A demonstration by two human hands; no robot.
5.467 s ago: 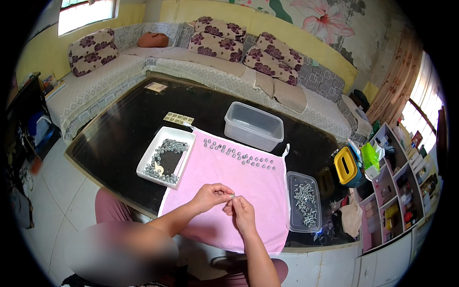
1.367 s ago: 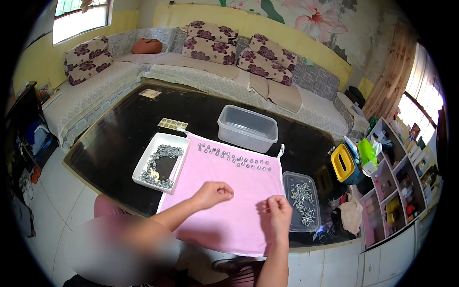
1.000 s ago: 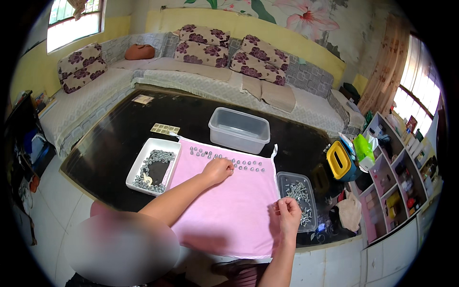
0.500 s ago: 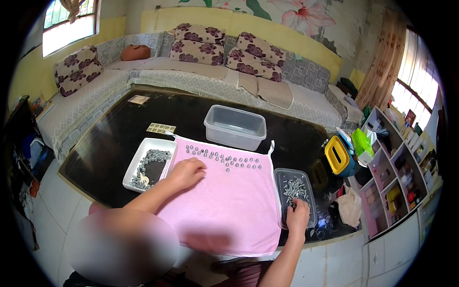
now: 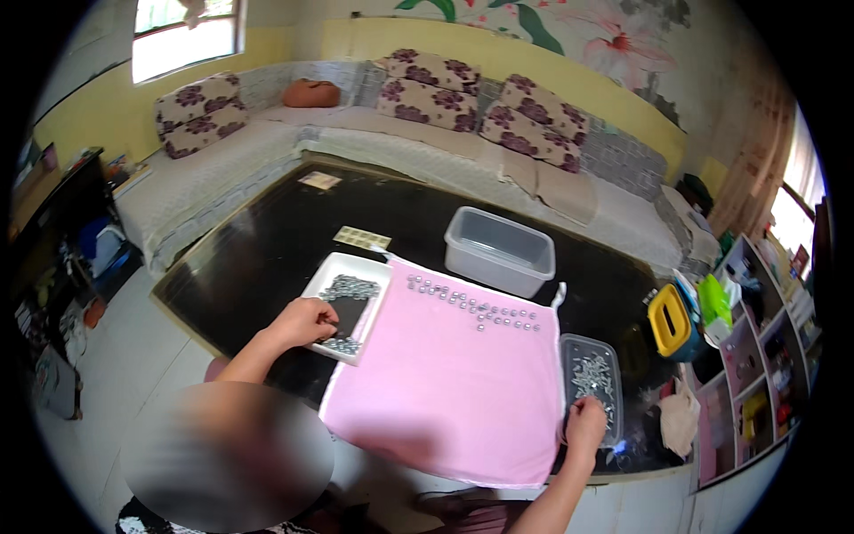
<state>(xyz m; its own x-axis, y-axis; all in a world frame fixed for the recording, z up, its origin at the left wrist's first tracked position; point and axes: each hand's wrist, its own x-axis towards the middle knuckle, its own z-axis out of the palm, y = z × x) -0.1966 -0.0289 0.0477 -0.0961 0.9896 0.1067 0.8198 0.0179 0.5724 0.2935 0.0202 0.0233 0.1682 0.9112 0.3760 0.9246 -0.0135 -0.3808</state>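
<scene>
My left hand (image 5: 307, 322) reaches over the near-left side of a white tray (image 5: 381, 298), its fingers curled down and pinched together. Small grey metal nuts (image 5: 349, 287) lie in that tray around a dark patch. At the right, my right hand (image 5: 585, 424) is at the near-left edge of a clear plastic tray (image 5: 566, 351), fingertips pressed together. Small silver screws (image 5: 593, 377) fill this tray. What either pinch holds is too small to make out. Between the hands, small metal pieces (image 5: 481, 307) stand in rows along the far part of a pink cloth (image 5: 445, 383).
A larger clear plastic box (image 5: 499, 249) stands beyond the cloth on the black table (image 5: 267, 240). Right of it are a yellow-topped container (image 5: 669, 320) and a pink-and-white shelf unit (image 5: 725, 392). A patterned card (image 5: 362, 238) lies behind the white tray. The sofa (image 5: 391, 142) runs behind.
My left hand has moved from above the pink cloth into the white tray. The right hand has drawn back slightly to the clear tray's near edge. The whole view has shifted.
</scene>
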